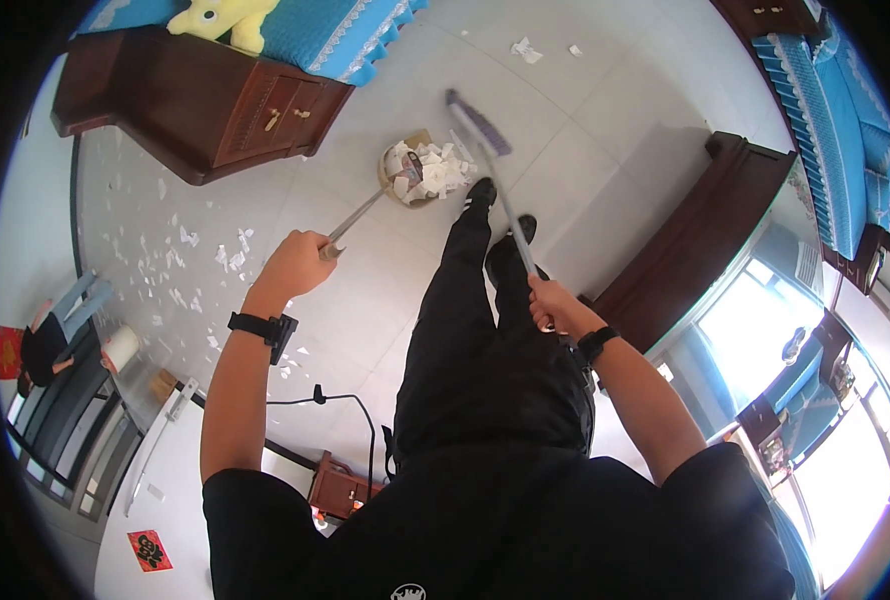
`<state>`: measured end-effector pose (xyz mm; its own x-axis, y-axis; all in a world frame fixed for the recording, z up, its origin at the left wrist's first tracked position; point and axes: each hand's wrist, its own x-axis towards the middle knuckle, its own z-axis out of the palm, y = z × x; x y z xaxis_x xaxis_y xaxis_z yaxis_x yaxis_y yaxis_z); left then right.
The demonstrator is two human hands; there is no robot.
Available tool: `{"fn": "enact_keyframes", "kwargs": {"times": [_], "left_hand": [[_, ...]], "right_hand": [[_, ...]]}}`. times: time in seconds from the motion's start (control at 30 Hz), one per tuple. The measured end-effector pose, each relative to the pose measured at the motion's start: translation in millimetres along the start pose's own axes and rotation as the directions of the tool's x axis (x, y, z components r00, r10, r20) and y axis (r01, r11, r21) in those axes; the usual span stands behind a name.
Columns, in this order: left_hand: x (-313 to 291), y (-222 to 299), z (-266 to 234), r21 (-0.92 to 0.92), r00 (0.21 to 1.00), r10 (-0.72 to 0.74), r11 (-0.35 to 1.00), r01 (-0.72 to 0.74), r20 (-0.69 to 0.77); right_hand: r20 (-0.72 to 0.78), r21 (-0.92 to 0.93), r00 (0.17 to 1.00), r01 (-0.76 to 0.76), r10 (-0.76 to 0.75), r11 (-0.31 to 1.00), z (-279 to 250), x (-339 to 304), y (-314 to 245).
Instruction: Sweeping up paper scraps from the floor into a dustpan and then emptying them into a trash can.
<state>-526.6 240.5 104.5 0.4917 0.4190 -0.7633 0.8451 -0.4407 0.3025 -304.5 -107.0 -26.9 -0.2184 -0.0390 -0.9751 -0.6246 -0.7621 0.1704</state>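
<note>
The left hand (301, 264) curls its fingers around the handle (359, 215) of the dustpan (418, 139), likely steadying its paper scraps (445, 172); the right hand (560, 306) clasps the broom (506, 200) with closed fingers, its head (481, 122) right of the dustpan.

Counted 2 bare hands, left hand (300, 264) and right hand (557, 306) | 1 broom (484, 128) | 1 dustpan (402, 198) | 2 black shoes (480, 194) | 2 black wristbands (597, 344) | 1 yellow plush toy (217, 18) | 1 other person (47, 348) near the floor's (615, 100) left edge | found too numerous to tally: paper scraps (447, 172)
</note>
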Motion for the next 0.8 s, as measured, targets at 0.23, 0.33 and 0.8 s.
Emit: {"fn": "enact_keyframes", "kwargs": {"times": [0.23, 0.33, 0.8], "left_hand": [[-0.2, 7.1, 7.5, 0.015, 1.0, -0.014, 1.0, 0.014, 0.011], [-5.3, 3.1, 7.6, 0.009, 1.0, -0.025, 1.0, 0.025, 0.001], [-4.1, 4.4, 7.9, 0.022, 0.999, -0.025, 0.999, 0.026, -0.032]], "right_hand": [[0.309, 0.133, 0.937, -0.214, 0.164, 0.968, -10.8, -41.7, 9.4], [0.41, 0.24, 0.902, -0.254, 0.139, 0.937, -34.3, -68.2, 12.4], [0.284, 0.06, 0.945, -0.184, 0.16, 0.981, 14.2, -5.7, -5.6]]}}
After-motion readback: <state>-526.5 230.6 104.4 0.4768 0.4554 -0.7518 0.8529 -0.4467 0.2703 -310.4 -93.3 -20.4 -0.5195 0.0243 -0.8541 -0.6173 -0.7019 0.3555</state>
